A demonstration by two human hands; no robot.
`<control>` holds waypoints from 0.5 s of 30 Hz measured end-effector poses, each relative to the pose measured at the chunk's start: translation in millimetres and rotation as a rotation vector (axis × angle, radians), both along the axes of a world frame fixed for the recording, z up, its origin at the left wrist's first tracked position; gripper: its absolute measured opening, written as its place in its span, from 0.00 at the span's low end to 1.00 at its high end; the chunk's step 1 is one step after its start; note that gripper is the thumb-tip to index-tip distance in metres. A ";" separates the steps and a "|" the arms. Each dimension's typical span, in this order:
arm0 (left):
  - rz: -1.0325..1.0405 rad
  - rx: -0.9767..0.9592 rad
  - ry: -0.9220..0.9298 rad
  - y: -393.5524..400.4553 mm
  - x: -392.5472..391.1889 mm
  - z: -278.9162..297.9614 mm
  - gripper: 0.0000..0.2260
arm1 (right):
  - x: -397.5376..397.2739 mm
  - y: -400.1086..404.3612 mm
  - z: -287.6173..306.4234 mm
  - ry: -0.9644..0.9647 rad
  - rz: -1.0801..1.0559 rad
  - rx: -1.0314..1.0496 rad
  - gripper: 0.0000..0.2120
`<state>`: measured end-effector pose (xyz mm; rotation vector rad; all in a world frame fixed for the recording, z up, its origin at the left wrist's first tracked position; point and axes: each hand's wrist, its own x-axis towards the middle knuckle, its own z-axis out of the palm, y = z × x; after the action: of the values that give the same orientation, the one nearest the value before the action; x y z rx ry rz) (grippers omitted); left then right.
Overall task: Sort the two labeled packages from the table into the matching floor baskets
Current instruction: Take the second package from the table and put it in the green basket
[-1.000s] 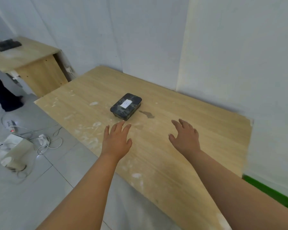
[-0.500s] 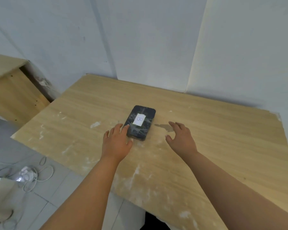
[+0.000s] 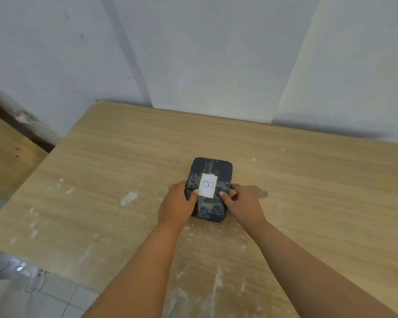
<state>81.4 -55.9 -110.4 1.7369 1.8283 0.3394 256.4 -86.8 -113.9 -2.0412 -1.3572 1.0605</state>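
- Head view looks down at a wooden table (image 3: 308, 180) with two bare arms reaching out over it
- Both hands are clamped on one dark package (image 3: 208, 189), one on each side of it
- Left hand (image 3: 177, 205) holds the left side, with its thumb lying on top next to the white label (image 3: 208, 185)
- Right hand (image 3: 244, 205) holds the right side, and its thumb lies on top just right of the label
- Between the two thumbs sits the label, and it has a hand-drawn letter B on it
- Package is wrapped in dark plastic with shiny tape over it, and I cannot tell if its bottom touches the table
- Past the fingers, the far half of the package sticks out toward the pale wall (image 3: 216, 53)
- Just right of the right hand there is a dark smudge (image 3: 259, 192) on the wood
- Left of the left hand, white paint marks (image 3: 128, 198) dot the table top
- Far to the left and low down, a white cable (image 3: 33, 283) lies on the grey tiled floor (image 3: 55, 301)
- Another wooden desk (image 3: 5, 157) stands off to the left, well apart from the hands
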 end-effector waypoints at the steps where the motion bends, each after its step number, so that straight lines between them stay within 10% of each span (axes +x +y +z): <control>1: 0.015 -0.017 -0.026 1.3 1.1 -1.6 0.18 | -2.6 0.2 -1.8 -0.010 -0.011 0.000 0.19; 15: 0.264 -0.129 -0.655 30.6 17.7 81.8 0.24 | 24.4 42.8 108.7 0.036 -0.143 0.199 0.13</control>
<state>99.0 -25.3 -28.5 1.1093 1.5374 0.7749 280.8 -44.0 -5.2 -1.9312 -1.2270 0.8599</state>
